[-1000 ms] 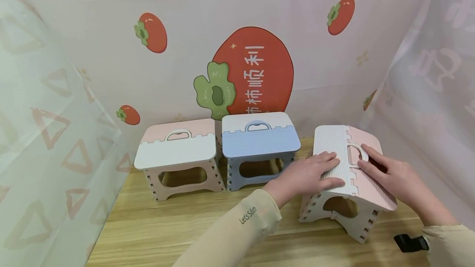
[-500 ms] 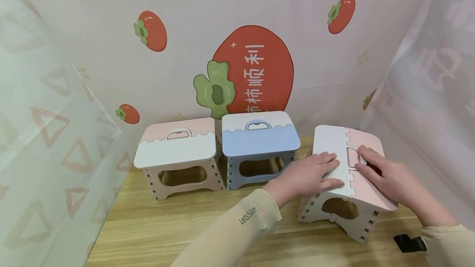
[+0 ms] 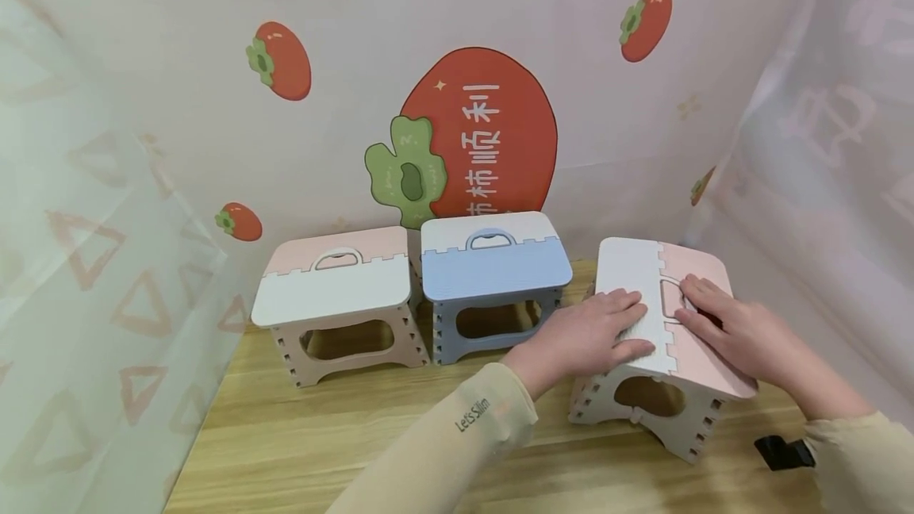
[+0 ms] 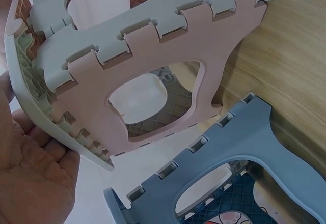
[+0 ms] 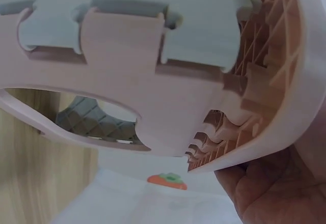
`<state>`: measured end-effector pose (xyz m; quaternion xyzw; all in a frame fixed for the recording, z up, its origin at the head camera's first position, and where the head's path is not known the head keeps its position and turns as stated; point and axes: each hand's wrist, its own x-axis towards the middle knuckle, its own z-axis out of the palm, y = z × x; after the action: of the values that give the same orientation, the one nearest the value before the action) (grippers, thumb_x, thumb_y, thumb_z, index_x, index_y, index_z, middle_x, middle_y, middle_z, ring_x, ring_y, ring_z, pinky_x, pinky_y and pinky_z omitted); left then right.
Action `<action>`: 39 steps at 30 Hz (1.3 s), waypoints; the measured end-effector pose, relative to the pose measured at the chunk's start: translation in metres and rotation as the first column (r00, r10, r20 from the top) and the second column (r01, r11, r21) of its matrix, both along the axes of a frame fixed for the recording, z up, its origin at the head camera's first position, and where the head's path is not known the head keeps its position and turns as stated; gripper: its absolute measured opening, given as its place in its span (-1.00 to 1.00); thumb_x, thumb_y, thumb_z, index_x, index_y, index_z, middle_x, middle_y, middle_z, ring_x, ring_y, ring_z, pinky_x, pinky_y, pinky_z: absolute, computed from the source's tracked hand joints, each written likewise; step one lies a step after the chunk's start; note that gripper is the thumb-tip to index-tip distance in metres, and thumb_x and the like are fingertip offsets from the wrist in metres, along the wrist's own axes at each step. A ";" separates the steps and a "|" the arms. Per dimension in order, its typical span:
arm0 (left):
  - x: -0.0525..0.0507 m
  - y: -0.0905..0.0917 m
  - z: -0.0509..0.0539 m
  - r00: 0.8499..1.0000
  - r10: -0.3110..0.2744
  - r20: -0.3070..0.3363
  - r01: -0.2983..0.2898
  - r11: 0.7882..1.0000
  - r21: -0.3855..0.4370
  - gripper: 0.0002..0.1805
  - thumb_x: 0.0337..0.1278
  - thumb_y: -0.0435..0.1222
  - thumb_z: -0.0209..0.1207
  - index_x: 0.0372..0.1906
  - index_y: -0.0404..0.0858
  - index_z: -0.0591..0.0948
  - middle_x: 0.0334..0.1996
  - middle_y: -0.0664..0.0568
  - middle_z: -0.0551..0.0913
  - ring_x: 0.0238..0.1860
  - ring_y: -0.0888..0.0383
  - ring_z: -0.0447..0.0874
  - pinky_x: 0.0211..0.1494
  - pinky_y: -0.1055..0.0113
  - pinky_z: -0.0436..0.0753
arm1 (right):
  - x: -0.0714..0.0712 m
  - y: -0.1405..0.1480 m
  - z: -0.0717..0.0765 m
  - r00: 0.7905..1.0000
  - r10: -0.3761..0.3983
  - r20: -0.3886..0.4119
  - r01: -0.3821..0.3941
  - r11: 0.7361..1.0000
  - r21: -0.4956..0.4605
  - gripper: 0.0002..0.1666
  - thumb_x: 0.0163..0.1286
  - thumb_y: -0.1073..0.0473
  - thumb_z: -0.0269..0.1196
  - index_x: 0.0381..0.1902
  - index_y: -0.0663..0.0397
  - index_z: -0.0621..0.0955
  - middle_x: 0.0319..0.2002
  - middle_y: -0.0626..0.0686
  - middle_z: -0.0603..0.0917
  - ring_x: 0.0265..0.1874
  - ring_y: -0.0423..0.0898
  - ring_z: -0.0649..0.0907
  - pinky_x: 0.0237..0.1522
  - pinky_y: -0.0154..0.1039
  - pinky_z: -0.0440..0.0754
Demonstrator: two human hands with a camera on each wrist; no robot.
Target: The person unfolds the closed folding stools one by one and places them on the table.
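Observation:
At the right stands a folding step stool (image 3: 631, 266), its top half white and half pink, set at an angle on its legs. My left hand (image 3: 596, 333) lies flat on the white half with its fingers spread. On the pink half rests my right hand (image 3: 746, 331), its fingertips over the white carry handle (image 3: 665, 300), which lies nearly level with the top and is partly covered. In the left wrist view, my left palm (image 4: 38, 175) is beside the top's edge. The right wrist view shows my right hand (image 5: 285, 186) along the pink rim.
A blue and white folding stool (image 3: 496, 270) stands left of centre, close to a pink and white one (image 3: 336, 292). All stand on a wooden table (image 3: 300, 443) before a persimmon-print curtain (image 3: 343, 14). A black strap piece (image 3: 784, 453) sticks out by my right sleeve.
The carry handle was tilted up under my right fingers and has gone down towards the stool's top. My left hand keeps its place. The head view has shifted slightly.

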<state>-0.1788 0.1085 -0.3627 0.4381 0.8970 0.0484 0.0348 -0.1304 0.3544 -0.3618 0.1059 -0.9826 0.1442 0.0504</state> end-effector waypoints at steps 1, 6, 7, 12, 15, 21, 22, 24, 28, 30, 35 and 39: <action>0.000 -0.001 0.000 1.000 0.001 -0.005 -0.001 1.000 0.001 -0.25 0.49 0.32 -0.23 0.63 0.13 0.15 0.61 0.32 0.08 0.61 0.35 -0.06 0.58 0.45 0.12 | -0.001 -0.001 0.001 1.000 0.002 0.001 -0.002 1.000 0.001 -0.25 0.60 -0.10 0.13 0.49 0.32 0.34 0.40 0.49 0.35 0.30 0.52 0.40 0.14 0.42 0.45; 0.000 -0.001 -0.001 1.000 -0.011 -0.018 0.011 1.000 0.005 -0.25 0.50 0.30 -0.25 0.63 0.11 0.15 0.62 0.29 0.09 0.61 0.32 -0.05 0.59 0.46 0.09 | 0.000 -0.002 0.000 1.000 -0.002 0.006 0.002 1.000 -0.010 -0.25 0.60 -0.09 0.12 0.50 0.32 0.32 0.41 0.49 0.34 0.30 0.53 0.39 0.14 0.43 0.44; 0.001 -0.001 -0.001 1.000 -0.016 -0.014 0.016 1.000 0.004 -0.25 0.51 0.30 -0.25 0.63 0.10 0.15 0.62 0.29 0.08 0.61 0.32 -0.06 0.59 0.46 0.07 | 0.001 -0.001 0.000 1.000 -0.003 0.005 0.003 1.000 -0.013 -0.26 0.61 -0.08 0.12 0.50 0.31 0.32 0.40 0.49 0.34 0.30 0.54 0.39 0.14 0.43 0.44; 0.003 -0.001 -0.002 0.999 -0.034 -0.014 0.034 0.999 -0.006 -0.26 0.54 0.27 -0.27 0.64 0.08 0.12 0.62 0.26 0.07 0.62 0.30 -0.07 0.60 0.48 0.02 | 0.004 0.000 -0.004 1.000 -0.012 -0.001 0.012 1.000 -0.028 -0.26 0.62 -0.06 0.10 0.53 0.28 0.28 0.41 0.51 0.32 0.29 0.56 0.38 0.13 0.45 0.43; 0.005 -0.002 -0.001 0.999 -0.038 -0.029 0.038 0.999 -0.008 -0.27 0.55 0.26 -0.26 0.64 0.07 0.12 0.62 0.25 0.08 0.62 0.29 -0.05 0.59 0.48 0.04 | 0.005 0.000 -0.005 1.000 -0.013 -0.001 0.013 0.999 -0.043 -0.26 0.63 -0.06 0.09 0.54 0.27 0.26 0.42 0.51 0.29 0.30 0.56 0.37 0.15 0.46 0.41; 0.006 -0.005 0.000 0.998 -0.047 -0.049 0.046 0.999 -0.007 -0.28 0.56 0.24 -0.27 0.65 0.05 0.11 0.62 0.24 0.08 0.62 0.28 -0.05 0.59 0.48 0.04 | 0.006 0.000 -0.006 0.999 0.002 -0.043 -0.004 0.999 -0.046 -0.27 0.61 -0.03 0.12 0.54 0.26 0.27 0.40 0.52 0.32 0.28 0.56 0.39 0.11 0.44 0.43; 0.006 -0.005 0.000 0.998 -0.047 -0.049 0.047 0.999 -0.008 -0.27 0.56 0.24 -0.28 0.65 0.05 0.10 0.63 0.24 0.07 0.62 0.28 -0.06 0.59 0.49 0.03 | 0.006 0.000 -0.006 0.999 0.006 -0.052 -0.008 0.999 -0.042 -0.27 0.61 -0.02 0.13 0.54 0.26 0.28 0.39 0.52 0.34 0.27 0.56 0.41 0.10 0.44 0.45; 0.007 -0.006 -0.001 0.998 -0.047 -0.047 0.047 0.999 -0.008 -0.27 0.56 0.24 -0.29 0.65 0.04 0.09 0.63 0.25 0.06 0.62 0.28 -0.07 0.59 0.49 0.01 | 0.007 0.000 -0.006 0.998 0.010 -0.059 -0.013 0.999 -0.040 -0.27 0.60 -0.02 0.14 0.54 0.26 0.29 0.38 0.52 0.35 0.26 0.56 0.42 0.09 0.43 0.46; 0.008 -0.007 -0.002 0.998 -0.049 -0.042 0.049 0.999 -0.009 -0.27 0.57 0.23 -0.31 0.65 0.04 0.08 0.64 0.25 0.03 0.62 0.29 -0.09 0.59 0.49 -0.02 | 0.007 -0.001 -0.006 0.998 0.013 -0.065 -0.015 0.999 -0.044 -0.28 0.59 -0.02 0.16 0.53 0.25 0.31 0.38 0.51 0.36 0.26 0.55 0.42 0.09 0.43 0.46; 0.009 -0.007 -0.002 0.998 -0.050 -0.041 0.050 0.999 -0.007 -0.27 0.57 0.23 -0.30 0.65 0.03 0.08 0.64 0.24 0.03 0.62 0.29 -0.08 0.59 0.49 -0.01 | 0.007 -0.001 -0.007 0.997 0.013 -0.070 -0.017 0.999 -0.049 -0.28 0.58 -0.02 0.17 0.52 0.24 0.32 0.38 0.50 0.37 0.26 0.54 0.43 0.09 0.43 0.46; 0.011 -0.009 -0.003 0.998 -0.055 -0.043 0.054 0.999 -0.002 -0.27 0.57 0.22 -0.30 0.66 0.01 0.07 0.64 0.23 0.03 0.62 0.28 -0.09 0.59 0.50 -0.02 | 0.008 -0.002 -0.006 0.998 0.015 -0.068 -0.018 0.998 -0.054 -0.28 0.58 -0.02 0.18 0.53 0.22 0.32 0.39 0.48 0.37 0.26 0.54 0.43 0.08 0.42 0.46; 0.013 -0.010 -0.003 0.997 -0.056 -0.045 0.056 0.998 -0.002 -0.26 0.57 0.22 -0.31 0.66 -0.01 0.06 0.64 0.22 0.01 0.63 0.29 -0.10 0.59 0.51 -0.06 | 0.009 -0.003 -0.005 0.999 0.011 -0.047 -0.014 0.998 -0.053 -0.26 0.58 -0.03 0.17 0.54 0.21 0.30 0.40 0.48 0.35 0.28 0.55 0.41 0.09 0.43 0.45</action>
<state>-0.1656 0.0981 -0.3655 0.4639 0.8850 0.0372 0.0160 -0.1216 0.3517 -0.3663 0.1140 -0.9762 0.1683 0.0752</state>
